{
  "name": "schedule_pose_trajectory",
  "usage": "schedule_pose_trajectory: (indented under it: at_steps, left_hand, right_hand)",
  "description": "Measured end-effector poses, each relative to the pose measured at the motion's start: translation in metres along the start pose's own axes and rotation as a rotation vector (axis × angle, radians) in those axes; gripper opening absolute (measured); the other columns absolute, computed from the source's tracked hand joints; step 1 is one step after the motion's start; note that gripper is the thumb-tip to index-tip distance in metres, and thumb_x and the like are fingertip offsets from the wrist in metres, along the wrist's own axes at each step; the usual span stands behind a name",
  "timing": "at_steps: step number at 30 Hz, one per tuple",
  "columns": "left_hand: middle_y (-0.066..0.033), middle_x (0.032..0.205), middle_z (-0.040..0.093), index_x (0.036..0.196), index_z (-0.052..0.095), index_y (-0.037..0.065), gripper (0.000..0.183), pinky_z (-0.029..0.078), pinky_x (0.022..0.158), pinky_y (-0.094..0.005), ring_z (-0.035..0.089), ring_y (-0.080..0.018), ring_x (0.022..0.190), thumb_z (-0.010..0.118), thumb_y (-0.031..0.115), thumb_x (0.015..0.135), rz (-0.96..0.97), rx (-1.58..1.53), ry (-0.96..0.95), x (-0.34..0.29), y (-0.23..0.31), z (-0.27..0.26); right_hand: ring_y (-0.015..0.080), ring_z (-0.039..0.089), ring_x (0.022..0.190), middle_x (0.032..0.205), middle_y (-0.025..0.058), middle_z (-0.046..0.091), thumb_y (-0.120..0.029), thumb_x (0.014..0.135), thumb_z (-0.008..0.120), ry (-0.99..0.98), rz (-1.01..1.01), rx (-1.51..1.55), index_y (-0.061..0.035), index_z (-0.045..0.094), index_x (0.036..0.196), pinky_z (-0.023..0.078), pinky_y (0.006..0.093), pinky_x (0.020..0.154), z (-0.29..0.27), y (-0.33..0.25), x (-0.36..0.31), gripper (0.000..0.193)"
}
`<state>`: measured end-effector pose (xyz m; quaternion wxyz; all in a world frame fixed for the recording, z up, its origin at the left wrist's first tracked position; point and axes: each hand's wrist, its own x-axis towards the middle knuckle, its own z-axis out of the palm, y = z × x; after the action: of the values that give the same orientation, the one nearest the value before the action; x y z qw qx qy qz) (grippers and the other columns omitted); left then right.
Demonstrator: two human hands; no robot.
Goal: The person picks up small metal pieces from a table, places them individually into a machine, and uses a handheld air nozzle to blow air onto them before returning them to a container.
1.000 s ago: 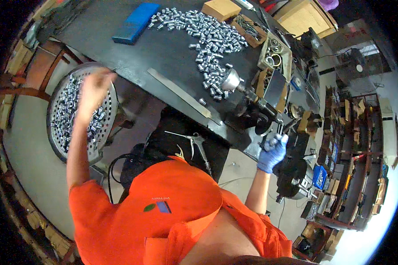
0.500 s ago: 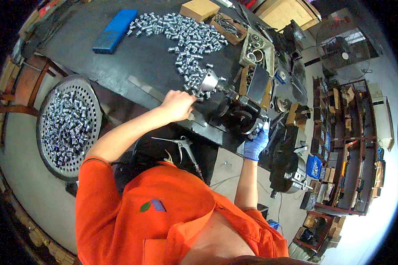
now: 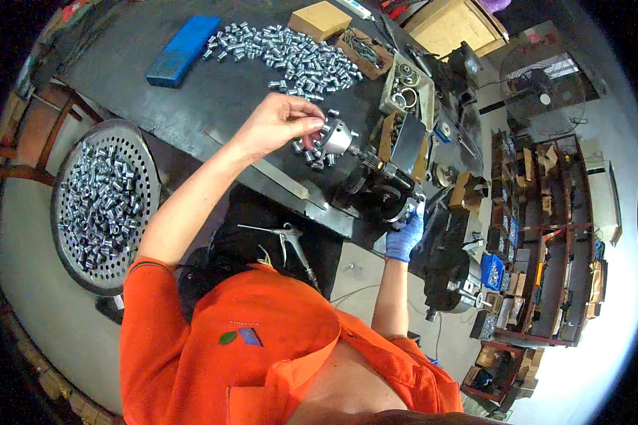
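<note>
Bare, my left hand (image 3: 275,126) reaches over the bench with thumb and fingers pinched together at the front face of a silver chuck (image 3: 338,137). Whatever sits between those fingertips is too small and covered to make out. A blue glove covers my right hand (image 3: 406,235), its fingers curled around a round metal wheel (image 3: 398,211) at the near end of the dark bench machine (image 3: 373,177) that carries the chuck. Loose shiny metal bushings (image 3: 298,60) are heaped on the bench beyond my left hand, and a few lie beside the chuck.
A round perforated tray (image 3: 153,202) full of bushings stands at the left. On the bench are a blue block (image 3: 183,53), a cardboard box (image 3: 319,20) and a tray of rings (image 3: 424,99). An air gun (image 3: 294,248) hangs below the bench edge. Shelves (image 3: 546,248) and a fan (image 3: 544,99) stand right.
My left hand has lifted from the bench edge beside the chuck and moved away from me, its fingertips now at the chuck's face. My right hand stays on the wheel; the view has shifted slightly.
</note>
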<state>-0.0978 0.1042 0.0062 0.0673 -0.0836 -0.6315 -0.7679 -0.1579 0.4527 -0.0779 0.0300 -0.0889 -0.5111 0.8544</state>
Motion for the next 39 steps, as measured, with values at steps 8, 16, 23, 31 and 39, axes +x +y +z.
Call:
schedule_pose_trajectory:
  at_steps: [8, 16, 23, 31, 39]
  left_hand:
    - [-0.0085, 0.074, 0.062, 0.094, 0.059, -0.006, 0.016, 0.049, 0.056, -0.0258, 0.059, -0.0138, 0.058, 0.058, 0.005, 0.081, -0.088, -0.014, -0.007, 0.007, -0.010, 0.001]
    - [-0.0080, 0.079, 0.062, 0.094, 0.059, -0.004, 0.016, 0.049, 0.060, -0.0260, 0.060, -0.0136, 0.064, 0.060, 0.001, 0.078, -0.056, 0.039, -0.120, 0.011, -0.007, -0.003]
    - [-0.0083, 0.076, 0.063, 0.090, 0.060, -0.005, 0.014, 0.048, 0.060, -0.0247, 0.059, -0.0120, 0.064, 0.061, 0.000, 0.078, -0.069, -0.011, -0.002, 0.009, -0.011, -0.003]
    - [-0.0095, 0.077, 0.063, 0.091, 0.060, -0.006, 0.016, 0.049, 0.061, -0.0263, 0.060, -0.0136, 0.065, 0.063, -0.001, 0.076, -0.047, -0.046, -0.027, 0.010, -0.012, -0.001]
    - [-0.0095, 0.077, 0.063, 0.092, 0.061, -0.006, 0.017, 0.049, 0.059, -0.0258, 0.060, -0.0135, 0.064, 0.063, 0.000, 0.077, -0.066, -0.029, -0.007, 0.010, -0.014, 0.001]
  right_hand:
    - [0.0037, 0.038, 0.039, 0.054, -0.0065, 0.047, -0.032, 0.089, 0.052, 0.064, 0.021, -0.045, -0.0107, 0.057, 0.080, 0.026, 0.0181, 0.032, 0.000, -0.004, -0.002, 0.023]
    - [0.0086, 0.032, 0.037, 0.050, -0.0016, 0.039, -0.040, 0.088, 0.051, -0.028, 0.114, 0.064, -0.0053, 0.055, 0.076, 0.024, 0.0223, 0.033, 0.021, -0.060, -0.047, 0.037]
    - [0.0072, 0.026, 0.035, 0.047, -0.0020, 0.038, -0.045, 0.088, 0.047, -0.071, -0.137, 0.021, -0.0078, 0.054, 0.070, 0.019, 0.0218, 0.031, 0.064, -0.095, 0.011, 0.042]
    - [0.0054, 0.037, 0.038, 0.049, -0.0040, 0.043, -0.036, 0.087, 0.055, 0.041, -0.101, -0.091, -0.0125, 0.050, 0.066, 0.027, 0.0197, 0.033, 0.054, -0.028, 0.061, 0.031]
    - [0.0262, 0.057, 0.098, 0.108, 0.0107, 0.059, -0.031, 0.089, 0.044, -0.061, 0.096, 0.013, -0.0048, 0.054, 0.111, 0.046, 0.0392, 0.087, -0.027, 0.013, 0.041, 0.035]
